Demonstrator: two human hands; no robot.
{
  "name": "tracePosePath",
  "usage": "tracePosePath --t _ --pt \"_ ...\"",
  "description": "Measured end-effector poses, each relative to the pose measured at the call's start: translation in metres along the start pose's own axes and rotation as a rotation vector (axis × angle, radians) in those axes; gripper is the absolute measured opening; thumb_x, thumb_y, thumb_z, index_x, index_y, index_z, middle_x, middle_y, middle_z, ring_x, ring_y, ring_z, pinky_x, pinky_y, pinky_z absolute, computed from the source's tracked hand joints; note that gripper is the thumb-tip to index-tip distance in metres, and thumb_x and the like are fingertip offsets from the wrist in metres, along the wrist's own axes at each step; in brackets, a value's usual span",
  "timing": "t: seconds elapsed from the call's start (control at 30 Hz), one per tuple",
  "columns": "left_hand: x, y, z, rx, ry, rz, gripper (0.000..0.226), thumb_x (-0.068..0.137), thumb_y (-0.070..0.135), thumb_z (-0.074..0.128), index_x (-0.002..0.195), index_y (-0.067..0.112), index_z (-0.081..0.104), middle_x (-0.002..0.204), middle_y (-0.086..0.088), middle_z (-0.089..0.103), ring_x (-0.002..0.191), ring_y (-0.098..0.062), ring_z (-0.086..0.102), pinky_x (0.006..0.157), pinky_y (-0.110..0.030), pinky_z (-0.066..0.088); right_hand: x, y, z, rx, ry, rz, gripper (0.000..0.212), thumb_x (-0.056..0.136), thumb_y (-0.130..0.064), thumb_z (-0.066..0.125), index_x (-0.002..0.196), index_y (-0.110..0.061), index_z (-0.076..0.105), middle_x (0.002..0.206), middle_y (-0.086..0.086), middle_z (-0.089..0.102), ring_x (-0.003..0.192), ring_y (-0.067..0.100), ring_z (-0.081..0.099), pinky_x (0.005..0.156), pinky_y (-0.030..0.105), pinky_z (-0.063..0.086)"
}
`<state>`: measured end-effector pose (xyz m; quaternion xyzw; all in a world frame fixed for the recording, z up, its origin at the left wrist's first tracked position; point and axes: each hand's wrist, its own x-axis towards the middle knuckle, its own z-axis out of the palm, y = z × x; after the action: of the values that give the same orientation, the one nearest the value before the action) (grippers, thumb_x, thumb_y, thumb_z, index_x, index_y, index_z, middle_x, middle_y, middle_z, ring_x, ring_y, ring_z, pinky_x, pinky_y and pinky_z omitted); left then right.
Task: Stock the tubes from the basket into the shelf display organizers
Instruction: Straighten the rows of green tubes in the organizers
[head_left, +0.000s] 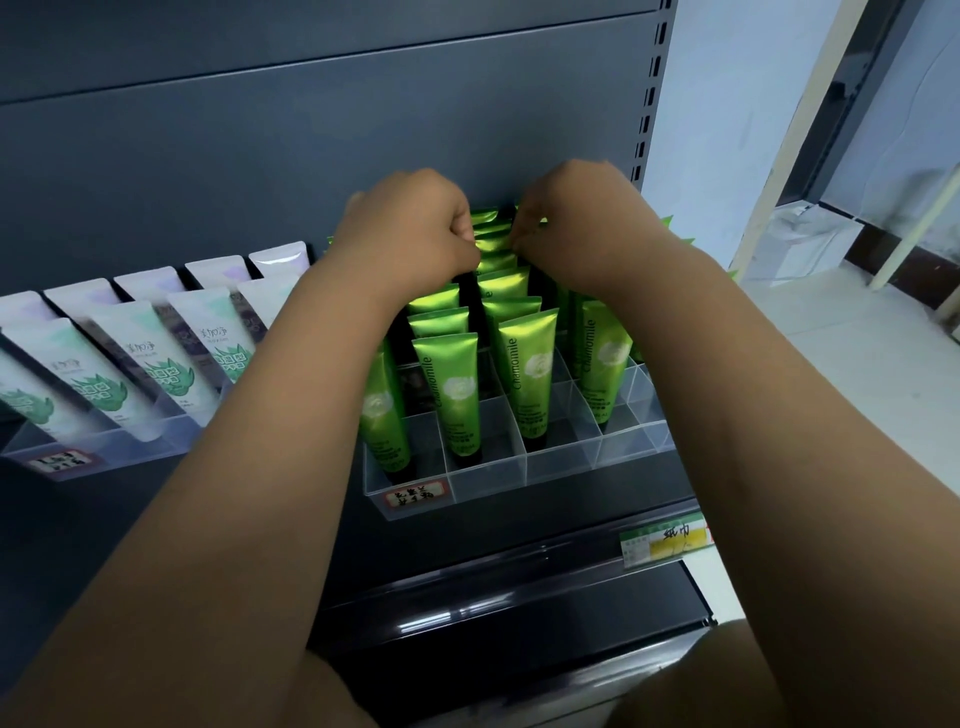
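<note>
- With left hand (415, 234) and right hand (576, 228) curled, pinching one green tube (492, 244) by its crimp, far back in the clear organizer (488, 475).
- Risking knocking neighbouring tubes (449, 395) askew, forearms crowding them.

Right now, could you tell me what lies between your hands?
In the head view, the top of a green tube lies between the left hand and right hand.

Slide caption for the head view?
The left hand and right hand pinch a green tube at the back of the clear organizer.
</note>
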<state>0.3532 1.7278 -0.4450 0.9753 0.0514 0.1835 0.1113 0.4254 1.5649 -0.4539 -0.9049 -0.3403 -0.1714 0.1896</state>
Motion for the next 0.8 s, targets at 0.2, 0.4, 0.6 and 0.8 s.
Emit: tracePosePath --t 0.2,0.4,0.6,0.8 --pt "0.0024 -0.0044 -0.0018 -0.06 -0.045 -0.032 0.006 0.078 0.027 0.07 0.073 0.029 0.07 0.074 0.012 0.066 0.085 -0.023 0.067 0.084 -0.042 0.057 0.0006 -0.0018 0.0015 -0.005 0.008 0.019 0.023 0.081 -0.022 0.055 0.09 -0.018 0.077 0.091 0.006 0.071 0.087 0.031 0.066 0.08 0.041 0.058" --pt "0.0013 -0.003 0.0011 -0.1 -0.054 0.028 0.011 0.079 0.016 0.074 0.079 0.026 0.078 0.076 0.012 0.071 0.082 -0.017 0.069 0.083 -0.038 0.058 0.0001 -0.0006 0.0018 -0.017 0.001 0.012 0.022 0.084 -0.021 0.058 0.091 -0.019 0.078 0.091 0.006 0.072 0.087 0.03 0.065 0.08 0.041 0.058" --pt "0.0019 -0.0045 0.0031 -0.067 -0.012 0.025 0.013 0.08 0.021 0.072 0.074 0.032 0.075 0.077 0.009 0.07 0.085 -0.023 0.067 0.081 -0.044 0.059 0.0004 0.0 0.0033 -0.006 -0.016 -0.018 0.02 0.086 -0.021 0.058 0.09 -0.018 0.077 0.092 0.008 0.072 0.089 0.032 0.064 0.08 0.039 0.056" --pt "0.003 -0.007 0.0039 -0.12 0.012 0.004 0.005 0.083 0.023 0.073 0.083 0.02 0.078 0.074 0.008 0.069 0.081 -0.02 0.067 0.076 -0.033 0.056 0.0007 -0.0004 0.0017 0.017 -0.044 -0.039 0.022 0.084 -0.022 0.057 0.091 -0.02 0.078 0.094 0.006 0.073 0.092 0.03 0.065 0.082 0.041 0.056"
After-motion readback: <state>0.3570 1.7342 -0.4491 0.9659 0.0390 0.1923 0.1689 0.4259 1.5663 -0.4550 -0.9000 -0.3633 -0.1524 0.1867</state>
